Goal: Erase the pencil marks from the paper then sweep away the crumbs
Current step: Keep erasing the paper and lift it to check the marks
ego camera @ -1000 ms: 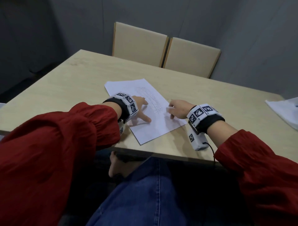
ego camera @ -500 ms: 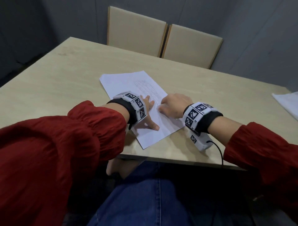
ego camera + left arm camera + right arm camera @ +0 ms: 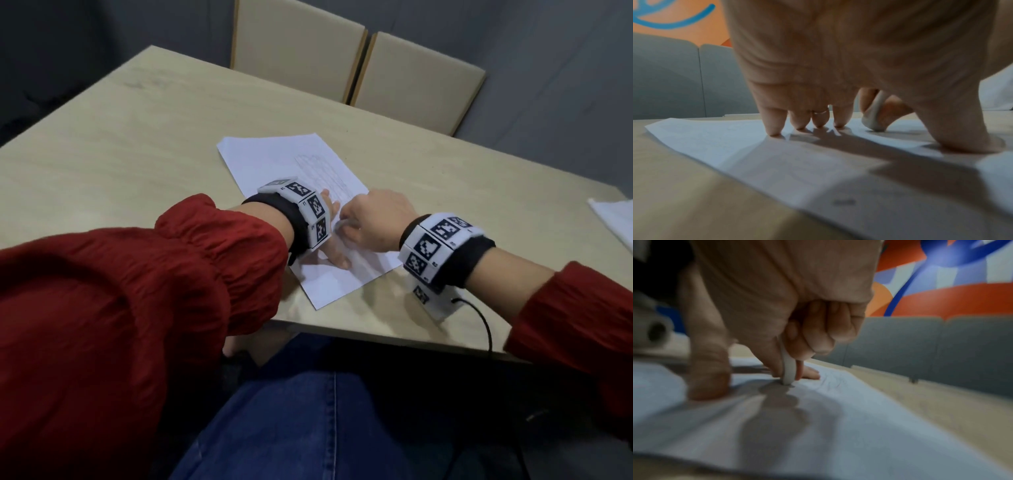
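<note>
A white sheet of paper [image 3: 274,154] with faint pencil marks [image 3: 322,171] lies near the table's front edge. My left hand [image 3: 330,219] presses the paper [image 3: 715,146] flat with straight, spread fingertips [image 3: 774,129] and the thumb. My right hand [image 3: 373,222] pinches a white eraser [image 3: 788,369] between thumb and fingers, its lower end touching the paper [image 3: 838,418] just right of the left hand. The eraser [image 3: 874,118] also shows past my left fingers. No crumbs can be made out.
The wooden table [image 3: 137,137] stretches left and back. Two beige chair backs [image 3: 359,58] stand at its far side. Another white sheet [image 3: 616,219] lies at the right edge. A black cable [image 3: 483,322] hangs from my right wrist unit over the front edge.
My right hand has slid left with the eraser, from the paper's right edge to close beside the left hand. The left hand keeps pressing on the paper.
</note>
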